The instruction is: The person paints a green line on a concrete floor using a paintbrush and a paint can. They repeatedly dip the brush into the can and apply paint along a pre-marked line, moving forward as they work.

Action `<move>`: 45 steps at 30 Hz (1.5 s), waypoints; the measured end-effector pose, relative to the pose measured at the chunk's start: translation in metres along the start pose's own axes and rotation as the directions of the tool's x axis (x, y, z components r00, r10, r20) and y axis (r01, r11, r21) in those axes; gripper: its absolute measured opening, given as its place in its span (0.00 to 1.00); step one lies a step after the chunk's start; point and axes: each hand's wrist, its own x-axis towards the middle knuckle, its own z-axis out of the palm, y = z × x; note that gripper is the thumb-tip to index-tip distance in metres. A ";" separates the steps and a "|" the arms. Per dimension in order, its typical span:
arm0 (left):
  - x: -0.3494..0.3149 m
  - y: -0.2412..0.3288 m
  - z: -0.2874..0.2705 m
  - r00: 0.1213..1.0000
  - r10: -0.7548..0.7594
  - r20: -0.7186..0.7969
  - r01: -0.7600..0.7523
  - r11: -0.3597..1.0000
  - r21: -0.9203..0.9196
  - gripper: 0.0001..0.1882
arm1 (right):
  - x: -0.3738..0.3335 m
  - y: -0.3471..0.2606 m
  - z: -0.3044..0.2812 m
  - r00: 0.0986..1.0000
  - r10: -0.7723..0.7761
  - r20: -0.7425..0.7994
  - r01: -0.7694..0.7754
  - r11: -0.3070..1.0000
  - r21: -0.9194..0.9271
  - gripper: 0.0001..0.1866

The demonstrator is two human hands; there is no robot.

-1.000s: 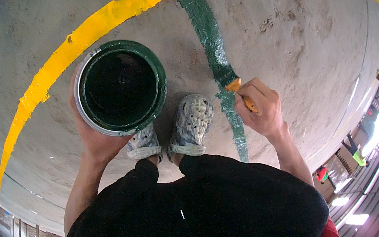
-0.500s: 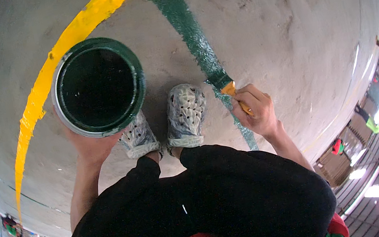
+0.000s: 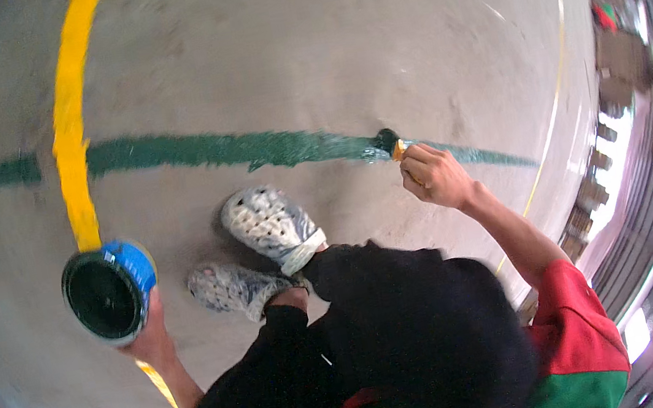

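A grey floor (image 3: pixel 371 52) is crossed by a green stripe (image 3: pixel 199 151) and a yellow line (image 3: pixel 71 125). A paint can (image 3: pixel 106 294) is gripped near left by the left hand (image 3: pixel 151 338). A brush (image 3: pixel 393 146) on the stripe's right part is pinched by the right hand (image 3: pixel 435 178) fingers.

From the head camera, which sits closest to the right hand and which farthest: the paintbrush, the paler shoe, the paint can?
From the right hand:
1. Paintbrush, gripped in it, bristles on the green line.
2. Paler shoe, to its left.
3. Paint can, far left, in the left hand.
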 end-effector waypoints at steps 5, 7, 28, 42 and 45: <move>0.052 0.020 -0.020 0.951 0.308 -0.029 -0.309 0.950 -0.043 0.38 | -0.084 0.022 -0.006 0.918 0.392 -0.058 -0.396 0.915 -0.074 0.04; 0.065 0.035 -0.026 0.951 0.302 -0.060 -0.294 0.949 0.117 0.38 | -0.100 0.016 0.002 0.886 0.454 -0.097 -0.461 0.886 -0.058 0.04; 0.076 0.056 -0.040 0.939 0.344 0.016 -0.343 0.929 0.138 0.41 | -0.027 -0.035 0.050 0.782 0.438 -0.443 -0.126 0.808 0.576 0.09; 0.070 0.055 -0.035 0.963 0.265 0.046 -0.267 0.962 0.060 0.36 | -0.098 0.037 0.003 0.528 0.567 -0.632 -0.476 0.814 0.332 0.12; 0.058 0.031 -0.031 0.994 0.064 0.087 -0.072 0.993 0.092 0.38 | -0.042 0.008 -0.044 0.476 0.562 -0.676 -0.276 0.826 0.491 0.14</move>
